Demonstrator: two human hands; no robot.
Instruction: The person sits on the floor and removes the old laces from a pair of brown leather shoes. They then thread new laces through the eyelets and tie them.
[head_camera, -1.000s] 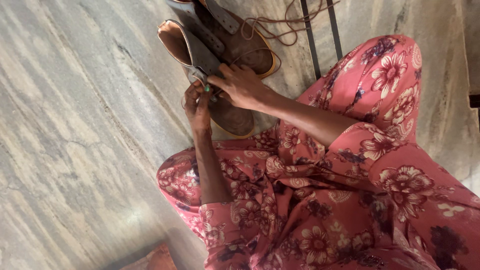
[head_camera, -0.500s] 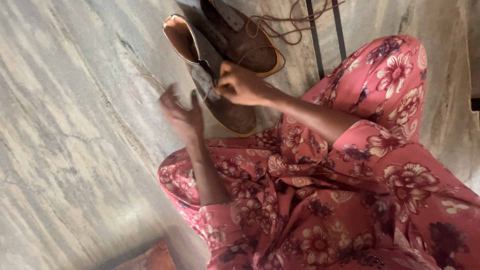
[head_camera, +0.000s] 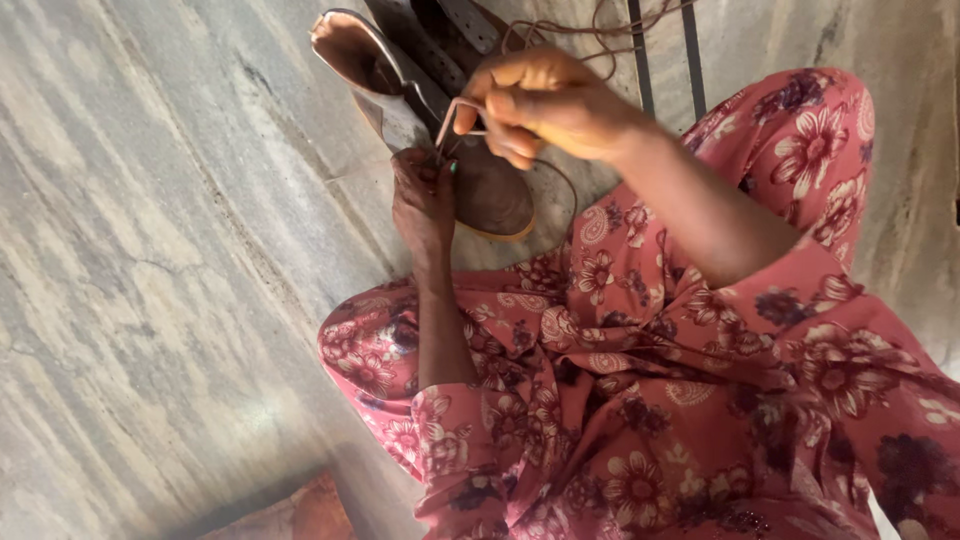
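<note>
I am looking down at a pale marble floor (head_camera: 150, 250) whose grey veins are running slantwise across the left of the view. A pink garment (head_camera: 700, 400) printed with large flowers is filling the lower right and is spreading onto the floor. Two dark bars (head_camera: 665, 55) are standing side by side at the top edge, perhaps chair legs. A reddish-brown thing (head_camera: 310, 510) is showing at the bottom edge; I cannot tell what it is.
</note>
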